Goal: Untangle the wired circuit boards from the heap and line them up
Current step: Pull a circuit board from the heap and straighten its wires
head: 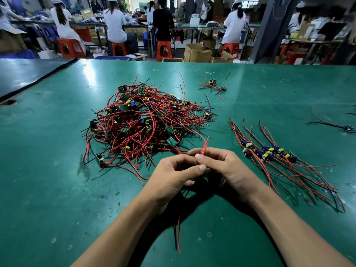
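A heap of small green circuit boards [146, 120] with tangled red and black wires lies on the green table [48, 170], left of centre. To the right, several boards with blue and yellow parts lie in a row [269, 152], their wires trailing toward me. My left hand [173, 176] and right hand [223, 166] meet in front of the heap, fingers curled round one wired piece. Its red wires [204, 147] stick up between my right fingers. A red and a black wire [178, 234] hang down below my hands. The held board itself is hidden.
A small loose tangle of boards [212, 85] lies at the back, right of the heap. Another stray wired board [344, 128] lies at the far right. A dark mat [28, 74] covers the table's back left. People sit on red stools beyond the table's far edge.
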`<state>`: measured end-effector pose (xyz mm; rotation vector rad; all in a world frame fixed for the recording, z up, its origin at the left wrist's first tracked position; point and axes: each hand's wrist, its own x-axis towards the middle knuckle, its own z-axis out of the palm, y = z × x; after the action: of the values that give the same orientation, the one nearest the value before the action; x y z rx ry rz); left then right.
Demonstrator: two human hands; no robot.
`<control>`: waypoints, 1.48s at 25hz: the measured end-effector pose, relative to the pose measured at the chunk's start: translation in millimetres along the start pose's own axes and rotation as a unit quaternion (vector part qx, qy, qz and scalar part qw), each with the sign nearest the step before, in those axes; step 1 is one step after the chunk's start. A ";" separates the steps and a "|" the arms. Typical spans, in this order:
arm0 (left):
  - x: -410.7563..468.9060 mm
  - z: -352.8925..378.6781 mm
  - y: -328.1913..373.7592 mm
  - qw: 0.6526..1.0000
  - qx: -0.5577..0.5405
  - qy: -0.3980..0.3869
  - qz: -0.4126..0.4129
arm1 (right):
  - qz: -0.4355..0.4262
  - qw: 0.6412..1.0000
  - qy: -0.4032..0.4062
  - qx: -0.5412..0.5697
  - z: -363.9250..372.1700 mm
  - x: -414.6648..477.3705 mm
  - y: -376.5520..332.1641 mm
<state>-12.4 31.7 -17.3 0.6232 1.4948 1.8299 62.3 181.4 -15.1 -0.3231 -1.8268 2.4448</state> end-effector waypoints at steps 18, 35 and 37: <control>-0.5 1.6 0.7 0.998 0.037 0.041 0.015 | -0.001 0.998 -0.058 -0.023 -4.4 0.0 -0.4; 3.1 7.2 7.4 0.993 0.109 0.044 -0.014 | -0.103 0.969 0.177 -0.141 -17.4 11.7 6.6; 2.9 7.5 8.1 0.993 0.108 0.037 -0.022 | -0.130 0.959 0.203 -0.152 -18.8 12.1 5.3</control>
<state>-10.4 37.8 -7.8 0.6249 1.7578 1.6877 54.9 199.7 -26.8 -0.5200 -1.9069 1.7664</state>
